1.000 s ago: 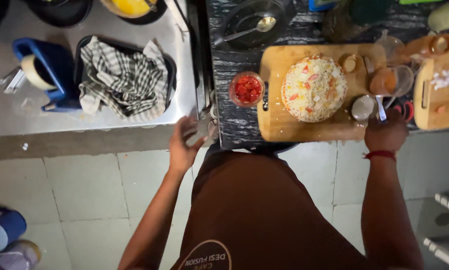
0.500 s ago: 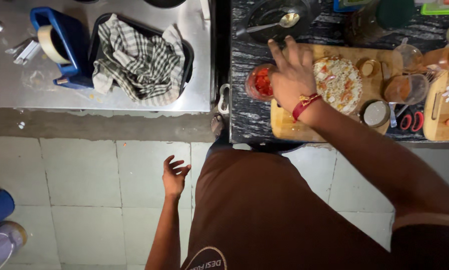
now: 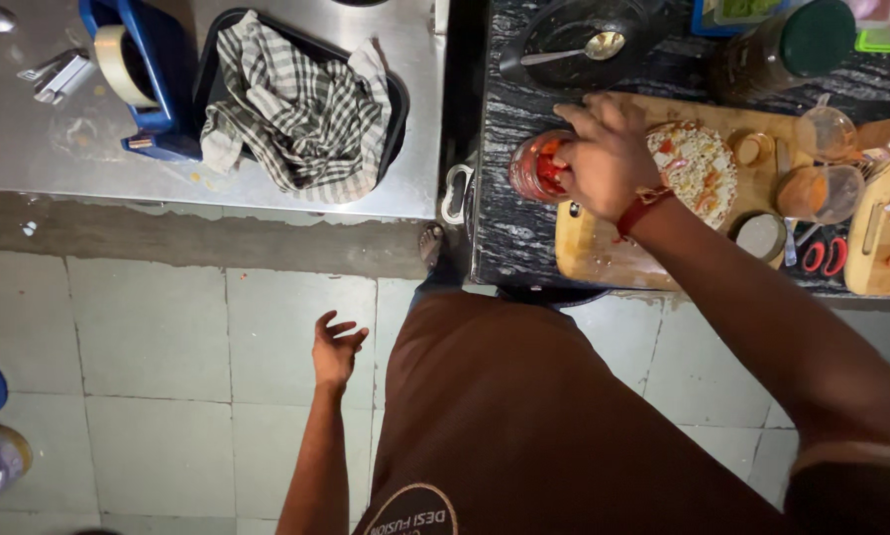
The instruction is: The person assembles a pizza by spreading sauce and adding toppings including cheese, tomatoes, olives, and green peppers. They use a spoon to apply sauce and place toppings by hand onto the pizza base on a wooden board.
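Head view, looking straight down. The right hand (image 3: 604, 159) reaches across the dark stone surface (image 3: 509, 228) to a small glass bowl (image 3: 532, 166) holding chopped red pieces. The fingers (image 3: 589, 119) are bunched together over and into the bowl's right side; whether they pinch any of the red pieces cannot be told, since the hand covers them. A red thread band sits on that wrist.

The bowl stands on the dark surface at the left edge of a wooden board (image 3: 604, 248), touching or just beside it. On the board, directly right of the hand, lies a round flat base with pale shredded topping and red and orange bits (image 3: 698, 168), partly hidden by the hand. Further right: two clear cups (image 3: 822, 163) with orange contents, a small round lid or dish (image 3: 760, 236), red-handled scissors (image 3: 824, 256), and a second wooden board (image 3: 881, 238). Behind the board are a dark pan with a spoon (image 3: 584, 45) and a dark jar with a green lid (image 3: 787, 50).

The left hand (image 3: 336, 347) hangs over the tiled floor (image 3: 167, 337), well apart from both surfaces, fingers spread and empty.

On the steel surface (image 3: 49, 149) at left: a checked cloth (image 3: 301, 104) on a dark tray, and a blue holder (image 3: 153, 69) with a roll of tape.
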